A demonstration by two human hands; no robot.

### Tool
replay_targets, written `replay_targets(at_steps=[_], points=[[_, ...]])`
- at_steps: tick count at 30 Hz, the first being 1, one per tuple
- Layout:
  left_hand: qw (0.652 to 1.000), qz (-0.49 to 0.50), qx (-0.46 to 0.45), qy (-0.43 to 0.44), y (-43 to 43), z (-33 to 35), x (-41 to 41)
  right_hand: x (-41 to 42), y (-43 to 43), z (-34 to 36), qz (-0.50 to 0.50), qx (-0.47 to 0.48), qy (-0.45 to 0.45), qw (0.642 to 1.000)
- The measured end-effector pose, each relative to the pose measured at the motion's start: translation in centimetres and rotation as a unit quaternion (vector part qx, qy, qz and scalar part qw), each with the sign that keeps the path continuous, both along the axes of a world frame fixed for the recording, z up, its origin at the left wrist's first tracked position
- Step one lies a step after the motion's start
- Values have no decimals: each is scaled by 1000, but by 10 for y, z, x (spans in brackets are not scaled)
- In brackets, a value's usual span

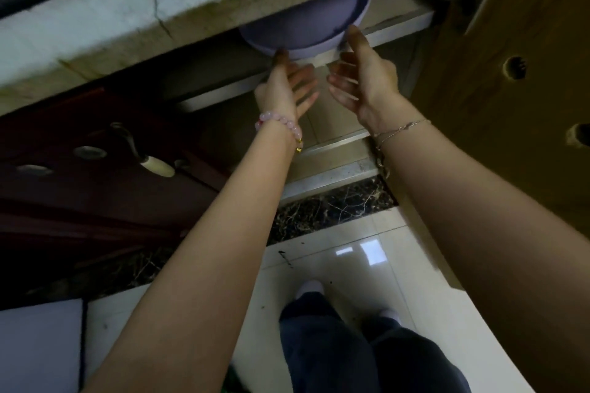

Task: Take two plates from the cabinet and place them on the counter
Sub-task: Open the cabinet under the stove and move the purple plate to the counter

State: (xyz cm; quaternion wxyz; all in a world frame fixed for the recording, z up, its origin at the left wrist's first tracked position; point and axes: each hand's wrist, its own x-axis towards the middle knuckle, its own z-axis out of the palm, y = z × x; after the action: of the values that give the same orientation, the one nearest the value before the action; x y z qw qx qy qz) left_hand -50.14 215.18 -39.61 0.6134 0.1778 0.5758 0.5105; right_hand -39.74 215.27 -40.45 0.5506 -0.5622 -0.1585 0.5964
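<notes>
Both hands are at the lavender plate (pixel 306 22), which sits on a shelf (pixel 399 25) inside the cabinet, under the overhanging edge of the desk (pixel 159 3). The left hand (pixel 284 86) has its thumb on the plate's near rim and its fingers spread open below; the right hand (pixel 360 80) has its thumb against the rim's right side, fingers likewise open. Neither grip is closed on anything.

Judgement: this is the take-out step, barely begun. Next, the fingers must close under the rim and draw the plate toward the person.

Whether a second plate lies beneath cannot be told.

Clearance is tight above, where the desk edge hides the plate's far half. The open door (pixel 510 73) bounds the right; the floor (pixel 335 265) below is free.
</notes>
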Motion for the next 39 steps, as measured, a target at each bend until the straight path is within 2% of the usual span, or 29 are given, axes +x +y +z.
replay_targets(at_steps=[4, 9, 15, 18, 29, 39], points=[[999, -10, -16, -29, 5, 5, 2, -2, 7, 8, 8, -18, -10, 1000], [1000, -4, -20, -21, 8, 6, 5, -5, 12, 18, 10, -18, -24, 1000], [999, -12, -42, -1, 4, 13, 7, -3, 13, 31, 40, -29, -114, 992], [998, -7, -55, 9, -10, 18, 5, 1, -7, 34, 65, -33, -111, 991], [989, 17, -145, 15, -118, 43, 13, 17, -123, 59, 66, -148, -88, 983], [987, -19, -159, 15, -180, 100, 22, 31, -195, 110, 67, -170, -98, 978]])
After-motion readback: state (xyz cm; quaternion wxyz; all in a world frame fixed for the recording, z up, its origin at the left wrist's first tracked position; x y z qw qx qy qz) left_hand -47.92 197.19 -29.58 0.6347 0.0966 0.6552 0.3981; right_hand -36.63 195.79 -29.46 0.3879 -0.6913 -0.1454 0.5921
